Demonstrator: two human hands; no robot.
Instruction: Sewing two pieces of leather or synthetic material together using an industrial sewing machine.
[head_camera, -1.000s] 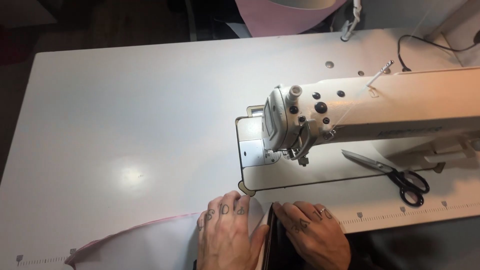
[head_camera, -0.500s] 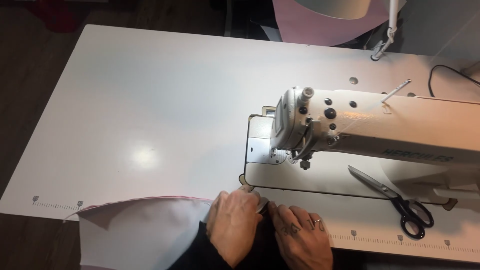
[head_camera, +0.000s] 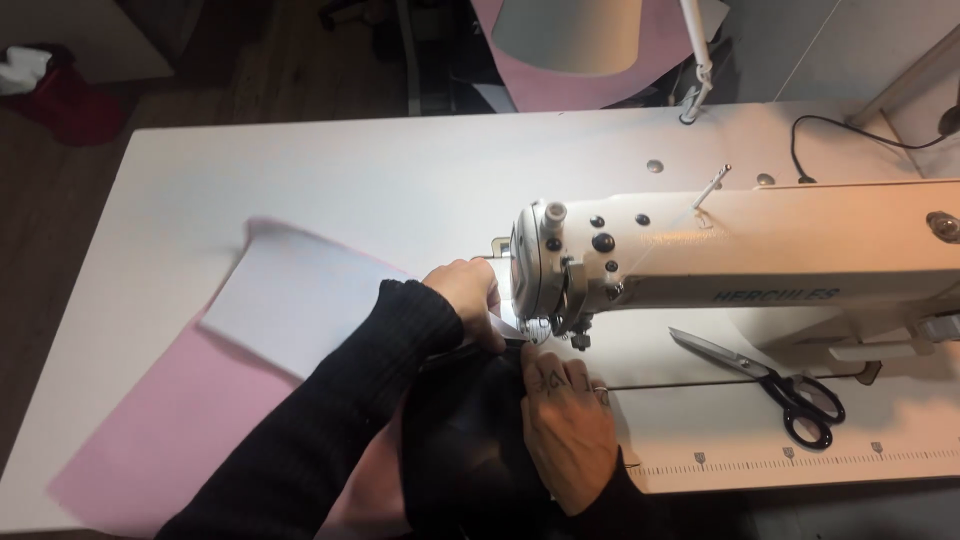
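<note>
While the left hand (head_camera: 468, 292) pinches the pink fabric (head_camera: 180, 420) edge at the presser foot (head_camera: 578, 338), nine o'clock of the sewing machine head (head_camera: 560, 262), the right hand (head_camera: 566, 420), fingers flat, should keep it aligned.

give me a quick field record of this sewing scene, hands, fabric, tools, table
left hand: at the machine head, fingers pinching the fabric edge near the needle
right hand: flat on the black fabric, just in front of the needle
sewing machine: cream, arm running to the right
pink fabric: spread over the table's left front, one corner folded back showing a white underside
scissors: black handles, lying on the table right of the hands, under the machine arm
table: white
</note>
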